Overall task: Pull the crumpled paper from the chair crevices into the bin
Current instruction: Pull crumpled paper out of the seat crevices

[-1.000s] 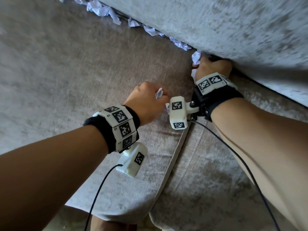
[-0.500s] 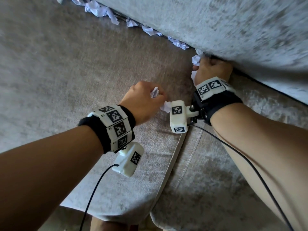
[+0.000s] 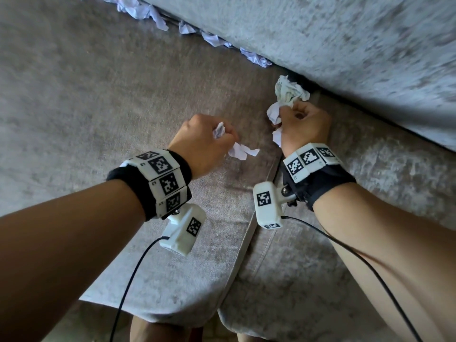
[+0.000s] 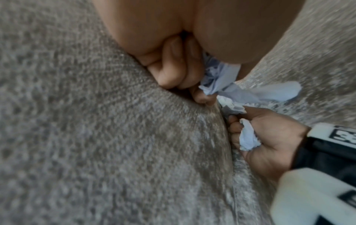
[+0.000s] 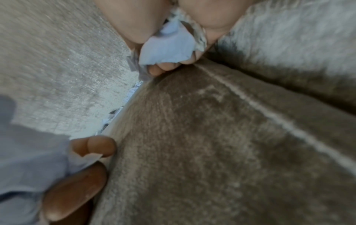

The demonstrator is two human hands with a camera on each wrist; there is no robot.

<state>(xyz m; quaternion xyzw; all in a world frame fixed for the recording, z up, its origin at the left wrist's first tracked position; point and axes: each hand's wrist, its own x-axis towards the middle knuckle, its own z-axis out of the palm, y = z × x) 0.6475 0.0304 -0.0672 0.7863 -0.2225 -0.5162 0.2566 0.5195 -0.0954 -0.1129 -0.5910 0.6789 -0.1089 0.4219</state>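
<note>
My right hand [image 3: 299, 124] grips a wad of crumpled white paper [image 3: 290, 92] just below the crevice between the grey seat cushion and the backrest [image 3: 345, 45]; the wad sticks out above my fist. In the right wrist view the same paper [image 5: 167, 47] bulges between my curled fingers. My left hand [image 3: 204, 139] is curled round smaller crumpled scraps [image 3: 240, 151] over the seat cushion [image 3: 98, 95]; the left wrist view shows paper [image 4: 217, 79] in that fist. Several more paper pieces [image 3: 214, 40] remain wedged along the crevice at upper left. No bin is in view.
A seam [image 3: 249, 243] divides two grey seat cushions and runs between my forearms. Camera cables [image 3: 128, 287] trail from both wrists. The cushion's front edge [image 3: 158, 314] lies at the bottom of the head view.
My right hand has pulled back out of the crevice with a larger wad of paper in its grip. My left hand has stayed curled round its scraps and shifted a little.
</note>
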